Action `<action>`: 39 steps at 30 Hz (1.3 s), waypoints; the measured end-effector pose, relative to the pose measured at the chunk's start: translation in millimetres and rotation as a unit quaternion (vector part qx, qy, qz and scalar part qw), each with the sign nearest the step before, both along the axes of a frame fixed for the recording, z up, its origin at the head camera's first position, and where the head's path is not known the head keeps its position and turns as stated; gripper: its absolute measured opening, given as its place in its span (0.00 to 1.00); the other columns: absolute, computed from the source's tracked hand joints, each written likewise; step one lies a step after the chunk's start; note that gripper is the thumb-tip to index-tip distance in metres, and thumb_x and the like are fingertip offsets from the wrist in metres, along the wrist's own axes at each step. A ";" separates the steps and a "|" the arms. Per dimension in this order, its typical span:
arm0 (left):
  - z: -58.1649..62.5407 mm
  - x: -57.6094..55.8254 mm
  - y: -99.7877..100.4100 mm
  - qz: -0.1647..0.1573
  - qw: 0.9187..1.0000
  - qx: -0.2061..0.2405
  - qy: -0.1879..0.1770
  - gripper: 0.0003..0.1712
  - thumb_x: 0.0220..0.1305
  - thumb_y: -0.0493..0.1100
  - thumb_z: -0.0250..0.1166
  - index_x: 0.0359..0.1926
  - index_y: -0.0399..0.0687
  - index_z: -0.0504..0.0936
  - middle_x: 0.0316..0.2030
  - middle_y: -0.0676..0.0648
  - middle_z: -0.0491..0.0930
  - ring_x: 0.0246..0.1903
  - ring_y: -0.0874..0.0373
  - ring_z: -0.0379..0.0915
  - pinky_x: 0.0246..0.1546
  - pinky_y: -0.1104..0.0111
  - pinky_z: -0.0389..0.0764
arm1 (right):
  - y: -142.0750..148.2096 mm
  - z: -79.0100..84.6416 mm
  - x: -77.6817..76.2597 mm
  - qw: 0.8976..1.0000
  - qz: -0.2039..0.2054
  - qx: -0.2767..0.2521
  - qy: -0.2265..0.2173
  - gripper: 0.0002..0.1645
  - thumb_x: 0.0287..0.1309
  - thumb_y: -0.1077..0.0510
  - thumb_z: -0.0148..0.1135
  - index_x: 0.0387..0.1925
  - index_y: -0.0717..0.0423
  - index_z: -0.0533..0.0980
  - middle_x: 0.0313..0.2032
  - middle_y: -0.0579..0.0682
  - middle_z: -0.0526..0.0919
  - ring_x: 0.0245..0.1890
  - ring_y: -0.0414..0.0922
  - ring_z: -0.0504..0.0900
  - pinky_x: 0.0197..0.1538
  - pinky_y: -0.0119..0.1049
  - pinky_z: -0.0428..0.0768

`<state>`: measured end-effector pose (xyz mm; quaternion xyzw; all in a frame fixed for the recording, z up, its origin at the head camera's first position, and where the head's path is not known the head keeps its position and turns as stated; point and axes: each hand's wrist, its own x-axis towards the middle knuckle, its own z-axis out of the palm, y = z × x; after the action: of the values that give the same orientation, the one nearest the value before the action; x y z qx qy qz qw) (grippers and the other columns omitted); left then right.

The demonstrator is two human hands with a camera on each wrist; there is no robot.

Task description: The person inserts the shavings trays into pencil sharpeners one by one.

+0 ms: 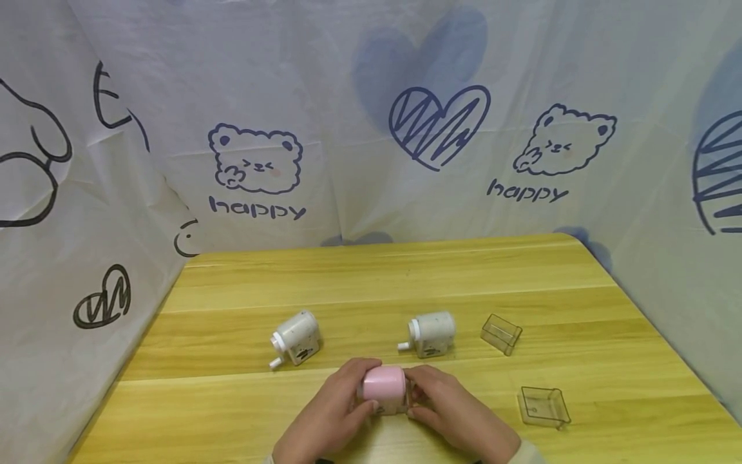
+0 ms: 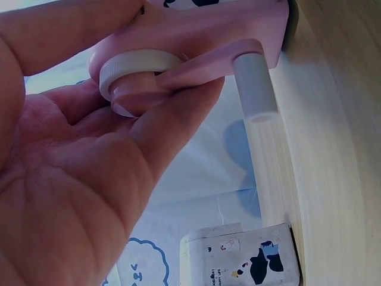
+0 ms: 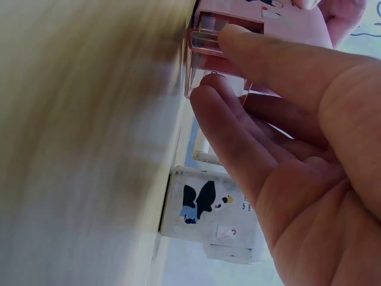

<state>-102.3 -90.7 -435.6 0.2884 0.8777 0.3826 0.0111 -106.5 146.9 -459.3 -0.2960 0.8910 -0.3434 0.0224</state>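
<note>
A pink crank pencil sharpener [image 1: 384,383] sits at the table's near middle between both hands. My left hand [image 1: 327,409] grips its body at the crank end. In the left wrist view, the pink crank arm [image 2: 205,62] with its pale handle [image 2: 256,86] and a ribbed white ring [image 2: 140,62] face the palm. At the opposite end my right hand [image 1: 455,405] pinches a clear drawer [image 3: 205,43] between thumb and fingers. The right wrist view shows this drawer partly out of the sharpener's lower opening. My fingers hide some of it.
Two white crank sharpeners stand farther back, one on the left [image 1: 301,336] and one near the middle [image 1: 435,330]. On the right lie two clear drawers, a farther one [image 1: 500,335] and a nearer one [image 1: 543,412]. A printed white cloth [image 1: 348,180] hangs behind the wooden table [image 1: 203,412].
</note>
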 end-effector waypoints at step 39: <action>3.1 1.8 1.3 -0.010 1.000 0.012 -0.012 0.28 0.61 0.40 0.63 0.62 0.47 0.68 0.56 0.53 0.72 0.54 0.58 0.69 0.56 0.61 0.72 | 0.3 3.1 0.3 1.000 0.006 -0.003 -0.018 0.30 0.56 0.56 0.66 0.60 0.55 0.69 0.49 0.45 0.78 0.46 0.39 0.75 0.49 0.36 0.77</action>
<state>-100.6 -89.5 -432.6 0.2931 0.8698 0.3962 0.0223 -106.2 147.2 -456.2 -0.2951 0.8875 -0.3516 0.0396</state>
